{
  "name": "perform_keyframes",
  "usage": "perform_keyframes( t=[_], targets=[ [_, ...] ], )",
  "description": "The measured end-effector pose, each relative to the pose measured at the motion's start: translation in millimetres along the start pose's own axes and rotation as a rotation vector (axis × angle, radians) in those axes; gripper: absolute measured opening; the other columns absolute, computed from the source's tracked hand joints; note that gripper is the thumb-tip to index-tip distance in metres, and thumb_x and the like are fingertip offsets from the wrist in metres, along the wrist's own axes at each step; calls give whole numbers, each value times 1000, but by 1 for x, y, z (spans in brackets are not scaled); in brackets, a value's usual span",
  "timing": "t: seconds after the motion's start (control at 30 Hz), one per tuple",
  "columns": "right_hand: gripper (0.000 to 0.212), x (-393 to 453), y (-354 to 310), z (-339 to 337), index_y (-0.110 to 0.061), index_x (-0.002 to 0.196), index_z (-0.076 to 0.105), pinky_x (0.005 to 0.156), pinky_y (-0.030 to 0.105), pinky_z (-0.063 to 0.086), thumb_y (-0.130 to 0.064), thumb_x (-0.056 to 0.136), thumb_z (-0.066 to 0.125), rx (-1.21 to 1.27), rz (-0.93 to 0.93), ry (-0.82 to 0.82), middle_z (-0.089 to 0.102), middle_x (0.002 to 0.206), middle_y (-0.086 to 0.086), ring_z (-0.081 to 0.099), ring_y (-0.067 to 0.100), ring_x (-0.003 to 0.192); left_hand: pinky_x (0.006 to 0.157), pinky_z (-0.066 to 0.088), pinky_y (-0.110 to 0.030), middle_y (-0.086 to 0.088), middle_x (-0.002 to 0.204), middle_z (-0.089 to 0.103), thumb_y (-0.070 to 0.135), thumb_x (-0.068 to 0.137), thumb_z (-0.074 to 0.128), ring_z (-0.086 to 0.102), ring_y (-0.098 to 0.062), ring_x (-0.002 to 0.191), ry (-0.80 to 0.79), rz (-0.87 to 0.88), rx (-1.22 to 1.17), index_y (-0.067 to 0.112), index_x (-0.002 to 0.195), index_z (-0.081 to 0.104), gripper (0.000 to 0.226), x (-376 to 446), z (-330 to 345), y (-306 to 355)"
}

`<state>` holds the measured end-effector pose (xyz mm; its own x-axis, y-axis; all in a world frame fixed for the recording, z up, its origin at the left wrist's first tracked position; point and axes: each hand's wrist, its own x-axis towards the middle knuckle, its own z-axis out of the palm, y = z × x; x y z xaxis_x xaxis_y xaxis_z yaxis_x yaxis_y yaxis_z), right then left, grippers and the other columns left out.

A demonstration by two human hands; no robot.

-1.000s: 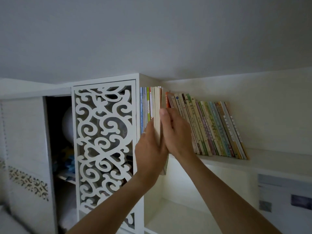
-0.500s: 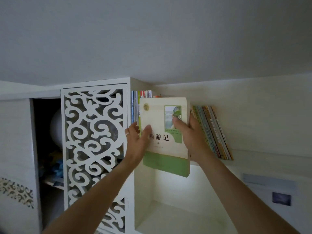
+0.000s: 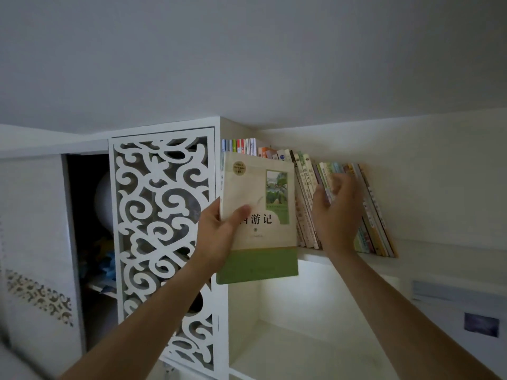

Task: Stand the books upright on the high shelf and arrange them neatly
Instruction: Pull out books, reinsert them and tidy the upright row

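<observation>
Holding: one cream-and-green book (image 3: 258,215), gripped by left hand (image 3: 219,231)
Right hand (image 3: 336,212): fingers curled against leaning books (image 3: 370,209)
Shelf (image 3: 411,248): one
Upright books (image 3: 241,146): several, uncounted

There is 1 view, from the camera on my head. It sits below the high shelf (image 3: 345,259) and tilts steeply upward, so the ceiling (image 3: 247,56) fills the upper half. It faces the shelf's left end, where it meets the fretwork cabinet door (image 3: 162,242). It is close: within my arms' reach, both forearms rising from the bottom edge.
</observation>
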<state>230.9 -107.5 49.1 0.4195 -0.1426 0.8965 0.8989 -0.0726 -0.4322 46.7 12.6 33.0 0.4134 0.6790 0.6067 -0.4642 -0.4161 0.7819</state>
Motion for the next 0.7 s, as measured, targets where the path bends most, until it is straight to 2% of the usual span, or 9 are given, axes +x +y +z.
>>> perform_keyframes(
  t=[0.03,0.1,0.17,0.27,0.37,0.43,0.53,0.63,0.7],
  targets=[
    [46,1,5,7,-11,131,53,89,48,54,-31,93,67,-121,-46,8,56,131,14,55,30,121,69,64,-34,-4,97,80,18,94,74,78,-21,84,44,34,41,12,112,70,19,-1,-2,1],
    [81,0,13,20,-19,148,40,116,61,32,-49,83,76,-264,-44,-83,33,158,21,30,42,146,67,64,-32,1,96,79,20,95,73,77,-15,83,132,93,129,16,112,69,18,-4,-6,0],
    [112,-3,16,31,-28,159,24,120,62,6,-69,71,79,-337,-26,-169,10,168,22,9,44,155,67,64,-31,5,94,79,22,94,73,77,-12,82,214,123,182,19,109,69,16,-6,-8,-3],
    [134,-9,19,46,-30,165,7,122,65,-2,-90,61,67,-429,-33,-202,-8,170,23,-10,44,156,66,63,-30,7,94,78,25,94,73,76,-11,83,278,140,182,25,105,68,11,-6,-6,-4],
    [137,-13,21,56,-29,166,2,122,67,-4,-94,62,62,-503,-21,-177,-12,169,24,-12,44,156,62,61,-26,10,90,77,25,94,73,75,-7,80,300,170,214,30,98,66,9,-7,-1,-1],
    [131,-15,21,60,-26,166,6,122,69,1,-89,67,64,-535,-16,-143,-8,169,25,-9,45,156,60,59,-21,13,88,76,25,94,73,74,-3,78,303,197,249,32,95,65,11,-9,4,1],
    [119,-16,20,65,-20,165,16,120,70,9,-82,74,62,-516,3,-72,0,170,24,-2,43,157,61,60,-21,15,92,75,26,95,72,73,-1,80,316,209,279,28,101,65,9,-10,13,4],
    [110,-18,19,67,-19,164,20,119,70,9,-82,79,54,-496,1,-24,4,170,22,1,41,158,62,61,-25,13,93,76,26,94,71,73,-2,80,342,199,287,25,104,67,11,-9,21,6],
    [108,-17,20,68,-19,164,22,120,70,7,-79,80,56,-476,1,-5,5,171,21,2,40,158,59,59,-20,15,91,74,26,95,70,72,2,77,344,201,309,31,99,64,9,-7,24,9]
  ],
)
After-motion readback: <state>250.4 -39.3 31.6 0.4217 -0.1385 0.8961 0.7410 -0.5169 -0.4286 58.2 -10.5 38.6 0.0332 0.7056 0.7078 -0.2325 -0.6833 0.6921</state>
